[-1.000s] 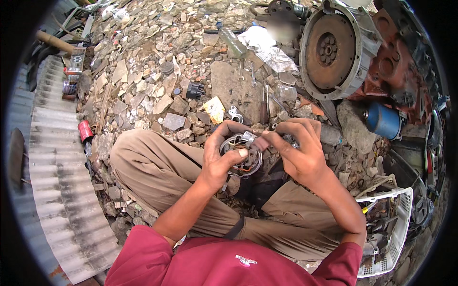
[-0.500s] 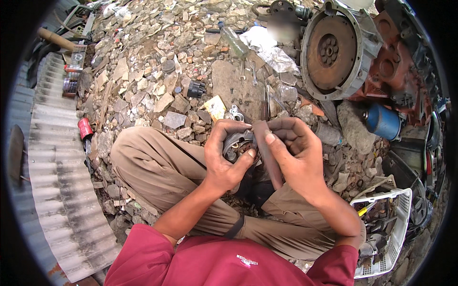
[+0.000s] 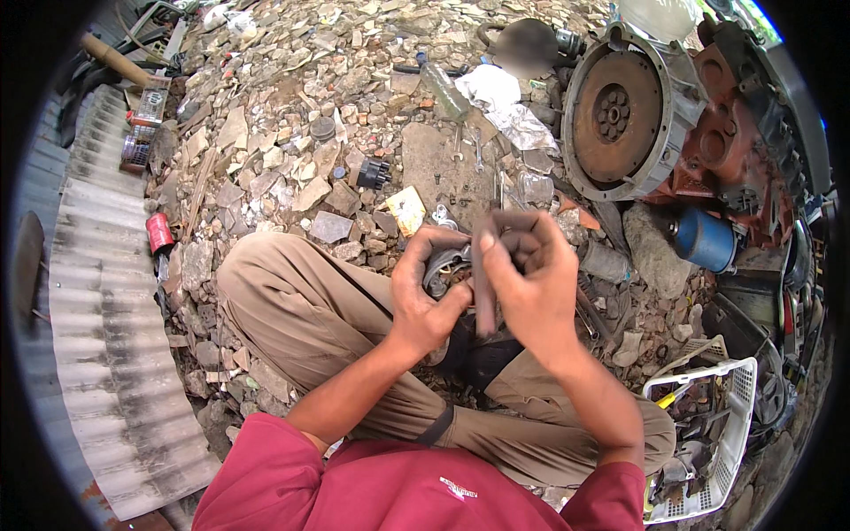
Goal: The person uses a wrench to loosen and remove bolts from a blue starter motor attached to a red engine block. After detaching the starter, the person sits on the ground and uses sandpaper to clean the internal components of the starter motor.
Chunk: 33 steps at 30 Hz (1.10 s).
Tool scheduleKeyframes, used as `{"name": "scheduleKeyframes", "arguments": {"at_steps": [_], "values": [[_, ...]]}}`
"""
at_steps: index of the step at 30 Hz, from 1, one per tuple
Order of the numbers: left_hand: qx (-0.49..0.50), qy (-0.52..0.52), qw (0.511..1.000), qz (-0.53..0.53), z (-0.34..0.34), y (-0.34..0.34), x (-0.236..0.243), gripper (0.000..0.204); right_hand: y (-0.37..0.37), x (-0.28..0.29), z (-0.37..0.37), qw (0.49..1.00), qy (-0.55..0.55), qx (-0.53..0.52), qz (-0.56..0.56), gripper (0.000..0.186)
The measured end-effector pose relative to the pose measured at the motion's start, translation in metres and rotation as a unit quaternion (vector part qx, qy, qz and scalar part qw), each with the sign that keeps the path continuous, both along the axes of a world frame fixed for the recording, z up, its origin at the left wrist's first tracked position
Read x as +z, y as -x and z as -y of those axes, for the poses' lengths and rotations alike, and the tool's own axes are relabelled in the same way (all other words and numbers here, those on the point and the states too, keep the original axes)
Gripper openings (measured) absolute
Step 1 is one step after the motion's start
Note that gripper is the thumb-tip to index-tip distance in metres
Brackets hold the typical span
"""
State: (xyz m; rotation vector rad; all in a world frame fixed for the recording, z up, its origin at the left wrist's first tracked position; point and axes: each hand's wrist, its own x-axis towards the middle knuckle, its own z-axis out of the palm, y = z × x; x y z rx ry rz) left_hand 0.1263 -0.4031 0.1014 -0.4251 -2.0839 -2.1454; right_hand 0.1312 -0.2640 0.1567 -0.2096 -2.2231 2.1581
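My left hand (image 3: 418, 299) is closed around a small round metal engine part (image 3: 442, 268), dark at the rim with lighter pieces inside. Much of that part is hidden by the fingers. Pinched between thumb and fingers of my right hand (image 3: 542, 296) is a stiff brownish-grey strip (image 3: 483, 296), its lower end hanging free and slightly blurred. The strip stands upright right beside the round part; whether they touch I cannot tell. Both hands are close together above my crossed legs.
Stony ground holds a black distributor cap (image 3: 373, 173), a yellowish card (image 3: 406, 210), spanners (image 3: 458, 146), a glass bottle (image 3: 443, 93) and a white rag (image 3: 513, 111). An engine with a round flywheel (image 3: 651, 115) stands right, above a blue canister (image 3: 704, 239) and a white basket (image 3: 742, 398) of tools.
My right hand has turned and shifted slightly left, bringing the strip from a slant to nearly upright. The left hand still grips the round part. The whole view has shifted a little.
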Motion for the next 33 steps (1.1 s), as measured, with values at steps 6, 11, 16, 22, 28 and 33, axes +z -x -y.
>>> {"name": "scheduleKeyframes", "arguments": {"at_steps": [6, 11, 16, 22, 28, 33], "values": [[-0.015, -0.059, 0.997, 0.052, 0.001, 0.0, 0.002, 0.034, -0.008, 0.0, 0.006, 0.999, -0.027, -0.004, -0.02, 0.021], [-0.01, -0.056, 0.997, 0.056, 0.001, -0.001, 0.006, 0.035, -0.003, 0.002, 0.002, 1.0, -0.011, -0.014, -0.019, 0.021], [-0.012, -0.043, 0.998, 0.051, -0.001, 0.0, 0.007, 0.035, 0.012, -0.003, -0.002, 0.999, -0.019, -0.035, -0.012, 0.021], [-0.007, -0.064, 0.996, 0.055, 0.0, -0.001, 0.005, 0.035, 0.002, -0.002, 0.005, 0.998, -0.032, -0.032, -0.038, 0.019], [0.002, -0.062, 0.997, 0.047, 0.002, 0.0, 0.003, 0.036, -0.007, -0.004, 0.005, 0.999, 0.031, -0.011, -0.02, 0.021], [-0.023, -0.018, 0.999, 0.025, 0.001, -0.001, 0.002, 0.035, 0.004, 0.0, -0.002, 0.999, 0.034, -0.02, 0.032, 0.021]]}}
